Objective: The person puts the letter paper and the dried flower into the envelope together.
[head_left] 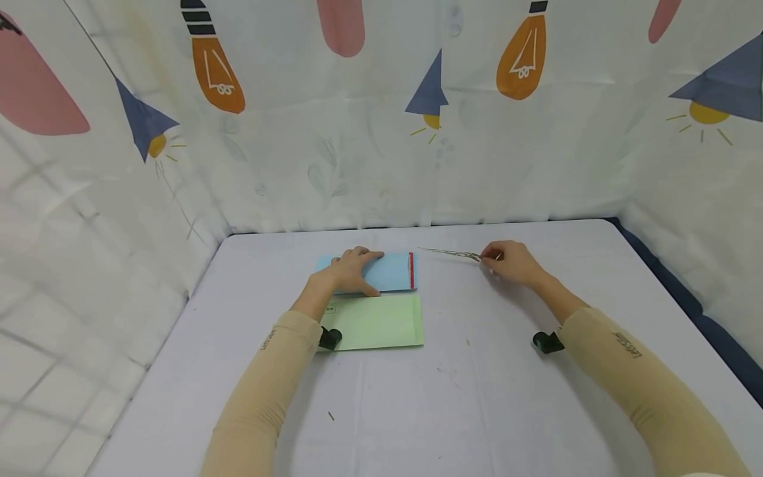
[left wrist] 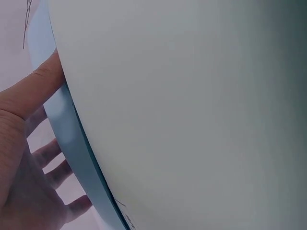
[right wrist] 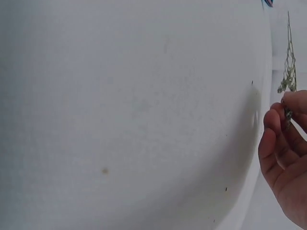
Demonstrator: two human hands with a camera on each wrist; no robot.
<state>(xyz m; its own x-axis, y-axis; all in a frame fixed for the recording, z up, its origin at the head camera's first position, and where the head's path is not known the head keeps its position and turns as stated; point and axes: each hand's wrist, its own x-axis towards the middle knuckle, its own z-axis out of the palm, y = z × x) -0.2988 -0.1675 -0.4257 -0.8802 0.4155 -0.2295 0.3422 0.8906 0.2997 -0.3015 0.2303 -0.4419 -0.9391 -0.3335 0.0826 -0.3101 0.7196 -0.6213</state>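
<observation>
My left hand spans a flat light-blue envelope with a red strip along its right end. The thumb lies at the envelope's near edge, while the other fingers reach its far edge. A light-green envelope lies just nearer, its left part hidden by the left wrist. To the right, my right hand pinches a thin dried plant sprig between thumb and fingertips. The sprig points left, its fine tip close to the red-striped end; the right wrist view shows its small clustered buds above the thumb.
Both envelopes lie on a white-covered table. Small plant bits, including a short stem piece, are scattered on it. A patterned cloth hangs behind and at the sides. A dark camera sits at the left wrist, another at the right.
</observation>
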